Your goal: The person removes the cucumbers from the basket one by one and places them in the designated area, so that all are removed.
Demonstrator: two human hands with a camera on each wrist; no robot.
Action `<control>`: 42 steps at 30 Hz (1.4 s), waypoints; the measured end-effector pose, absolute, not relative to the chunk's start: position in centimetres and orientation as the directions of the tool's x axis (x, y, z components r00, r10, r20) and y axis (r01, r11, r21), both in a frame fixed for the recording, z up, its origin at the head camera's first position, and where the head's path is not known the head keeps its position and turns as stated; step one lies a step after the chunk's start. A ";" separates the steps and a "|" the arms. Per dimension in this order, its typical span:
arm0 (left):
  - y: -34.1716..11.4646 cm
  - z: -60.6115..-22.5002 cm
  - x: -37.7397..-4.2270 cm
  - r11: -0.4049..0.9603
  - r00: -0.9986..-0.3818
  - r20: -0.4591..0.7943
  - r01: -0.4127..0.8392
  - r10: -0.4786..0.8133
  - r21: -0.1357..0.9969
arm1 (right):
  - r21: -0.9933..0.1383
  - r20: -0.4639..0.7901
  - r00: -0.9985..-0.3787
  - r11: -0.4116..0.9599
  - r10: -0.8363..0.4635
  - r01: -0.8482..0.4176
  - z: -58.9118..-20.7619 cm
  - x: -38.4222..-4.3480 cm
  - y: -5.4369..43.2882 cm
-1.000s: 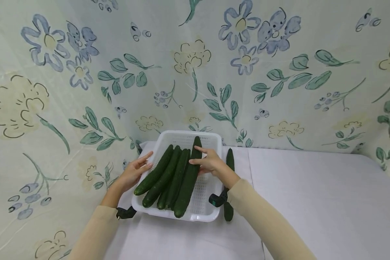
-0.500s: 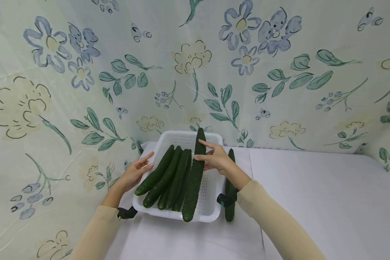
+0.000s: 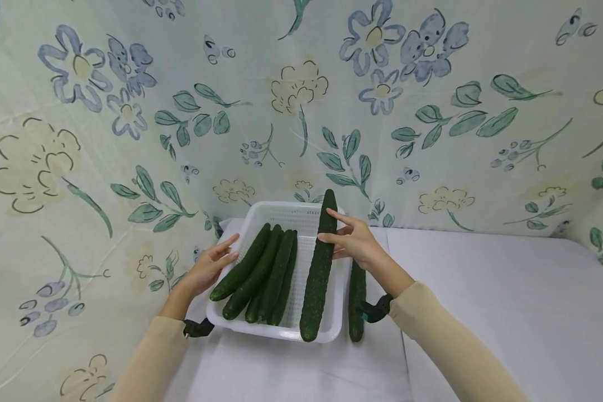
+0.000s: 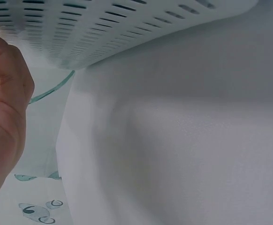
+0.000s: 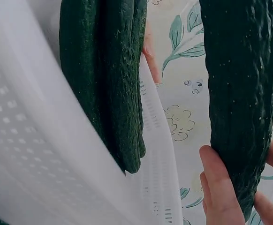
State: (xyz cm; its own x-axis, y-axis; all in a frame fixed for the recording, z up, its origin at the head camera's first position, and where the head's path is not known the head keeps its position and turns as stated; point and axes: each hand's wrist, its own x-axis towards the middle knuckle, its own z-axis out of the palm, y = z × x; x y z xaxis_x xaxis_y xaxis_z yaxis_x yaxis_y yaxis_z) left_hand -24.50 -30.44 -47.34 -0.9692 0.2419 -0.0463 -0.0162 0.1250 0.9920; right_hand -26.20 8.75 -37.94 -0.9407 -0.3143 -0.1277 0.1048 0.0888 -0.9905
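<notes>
My right hand (image 3: 357, 241) grips a long dark green cucumber (image 3: 317, 279) near its upper end, thumb and fingers on its sides. That cucumber is tilted over the right part of a white perforated plastic basket (image 3: 293, 333). Several other cucumbers (image 3: 251, 265) lie side by side in the basket's left half. My left hand (image 3: 208, 271) holds the basket's left rim, thumb over the edge; its lower fingers are hidden in the head view. In the right wrist view, the held cucumber (image 5: 242, 93) stands apart from the basket wall (image 5: 38, 122).
Another cucumber (image 3: 357, 304) lies on the white-covered table (image 3: 482, 312) just right of the basket, partly behind my right wrist. A floral cloth (image 3: 301, 128) hangs behind the table. Each wrist wears a black camera.
My right hand has lifted the cucumber away from the others and carried it right, across the basket's right half. The left hand and the basket have stayed in place.
</notes>
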 end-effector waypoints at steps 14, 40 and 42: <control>-30.6 -47.4 -24.4 0.116 -0.972 -0.059 -0.033 0.229 0.993 | -0.995 -0.097 -0.944 0.063 -0.315 0.081 -38.1 -25.3 11.3; -30.6 -47.1 -24.5 0.156 -0.967 -0.035 0.005 0.252 0.988 | -0.992 -0.088 -0.973 0.111 -0.214 0.065 -41.4 -24.5 20.2; -30.6 -47.1 -24.5 0.157 -0.968 -0.039 0.000 0.249 0.988 | -0.990 -0.092 -0.974 0.122 -0.208 0.067 -41.8 -24.3 20.7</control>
State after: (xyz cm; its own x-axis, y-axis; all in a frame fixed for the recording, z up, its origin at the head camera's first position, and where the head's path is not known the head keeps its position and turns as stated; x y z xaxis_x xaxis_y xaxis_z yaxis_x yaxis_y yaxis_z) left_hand -24.46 -30.59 -47.05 -0.9677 0.2489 -0.0394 0.0002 0.1572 0.9876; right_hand -24.27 20.67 -41.76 -0.9737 -0.2083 -0.0917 0.0672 0.1217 -0.9903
